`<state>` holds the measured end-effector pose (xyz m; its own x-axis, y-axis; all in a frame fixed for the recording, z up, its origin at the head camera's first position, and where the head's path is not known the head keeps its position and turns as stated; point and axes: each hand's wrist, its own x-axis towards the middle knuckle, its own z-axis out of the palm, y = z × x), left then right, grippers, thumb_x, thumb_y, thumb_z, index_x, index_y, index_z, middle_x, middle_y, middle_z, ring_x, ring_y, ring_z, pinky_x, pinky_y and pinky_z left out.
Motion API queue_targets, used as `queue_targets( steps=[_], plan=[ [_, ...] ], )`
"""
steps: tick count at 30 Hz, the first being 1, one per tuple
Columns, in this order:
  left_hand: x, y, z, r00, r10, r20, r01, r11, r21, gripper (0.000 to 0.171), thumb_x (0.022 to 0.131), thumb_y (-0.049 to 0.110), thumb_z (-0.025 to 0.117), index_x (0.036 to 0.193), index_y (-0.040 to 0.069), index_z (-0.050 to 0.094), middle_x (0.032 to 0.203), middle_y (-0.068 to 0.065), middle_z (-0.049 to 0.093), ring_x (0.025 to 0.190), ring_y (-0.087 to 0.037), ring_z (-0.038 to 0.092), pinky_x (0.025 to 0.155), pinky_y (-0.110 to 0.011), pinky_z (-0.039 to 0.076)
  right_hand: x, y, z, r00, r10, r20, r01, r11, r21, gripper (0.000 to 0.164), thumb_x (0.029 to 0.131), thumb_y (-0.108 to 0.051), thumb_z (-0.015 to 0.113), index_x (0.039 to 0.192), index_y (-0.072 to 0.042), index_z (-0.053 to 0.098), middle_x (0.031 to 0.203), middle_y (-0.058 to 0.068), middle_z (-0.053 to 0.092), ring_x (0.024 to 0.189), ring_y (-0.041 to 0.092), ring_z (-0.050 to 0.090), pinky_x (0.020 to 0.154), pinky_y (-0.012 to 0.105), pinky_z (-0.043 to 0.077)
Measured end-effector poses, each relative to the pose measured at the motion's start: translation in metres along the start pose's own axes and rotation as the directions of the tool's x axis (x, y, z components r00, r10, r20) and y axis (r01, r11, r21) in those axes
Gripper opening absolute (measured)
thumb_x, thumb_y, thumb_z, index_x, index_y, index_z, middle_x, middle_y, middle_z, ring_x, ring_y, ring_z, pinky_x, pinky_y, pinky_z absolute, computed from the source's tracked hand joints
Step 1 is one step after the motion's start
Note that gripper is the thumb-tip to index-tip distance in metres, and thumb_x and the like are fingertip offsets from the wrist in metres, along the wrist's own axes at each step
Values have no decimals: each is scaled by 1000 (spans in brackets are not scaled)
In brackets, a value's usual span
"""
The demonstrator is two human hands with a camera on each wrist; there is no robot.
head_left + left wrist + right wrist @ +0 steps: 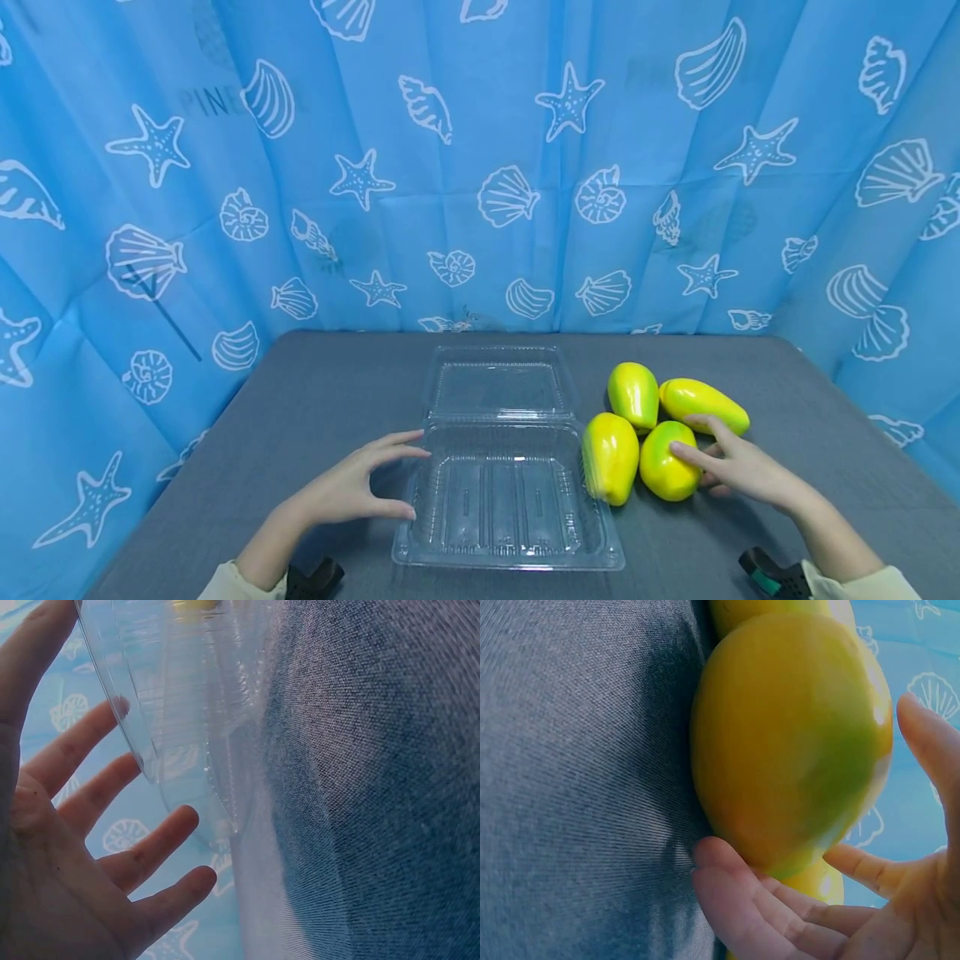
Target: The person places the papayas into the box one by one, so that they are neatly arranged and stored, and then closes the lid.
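A clear plastic clamshell box [506, 554] lies with its lid [501, 387] folded back. At its left side my left hand [356, 483] spreads thumb and fingers; in the left wrist view the fingertips [196, 817] are at or near the rim [120, 720]. My right hand [738, 467] is at the nearest yellow-green mango [667, 467], its fingers [735, 900] spread around one end. The thumb [922, 731] stands slightly off the mango in the right wrist view; whether the other fingers touch it is hard to tell.
More shiny mangoes cluster beside the held-over one: one against the box's right side [611, 458], one behind [633, 396], and a long one [705, 404] to the right. A grey cloth covers the table [337, 375]. A blue shell-print curtain [465, 217] hangs behind.
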<state>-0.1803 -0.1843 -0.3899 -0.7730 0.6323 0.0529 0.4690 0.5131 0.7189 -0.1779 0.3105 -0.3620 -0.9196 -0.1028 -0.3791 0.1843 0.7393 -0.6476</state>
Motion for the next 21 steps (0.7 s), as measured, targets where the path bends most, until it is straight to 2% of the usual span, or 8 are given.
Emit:
queue_targets(
  steps=[11,21],
  plan=[
    [0,3,-1,1000,-11,1,11,1000,3,63,78,35,74,133,14,51,151,-11,33,137,-41,30,99,-66,33,2,-2,4,1000,0,7,-1,1000,19,84,93,-52,44,143,4,7,104,22,59,84,19,61,71,39,56],
    [0,3,-2,999,-28,19,28,999,-22,63,79,35,73,133,13,50,151,-11,31,138,-41,29,100,-65,32,2,-2,5,1000,-1,28,0,998,68,85,93,-51,46,144,3,4,110,26,56,88,20,62,74,41,56]
  ],
)
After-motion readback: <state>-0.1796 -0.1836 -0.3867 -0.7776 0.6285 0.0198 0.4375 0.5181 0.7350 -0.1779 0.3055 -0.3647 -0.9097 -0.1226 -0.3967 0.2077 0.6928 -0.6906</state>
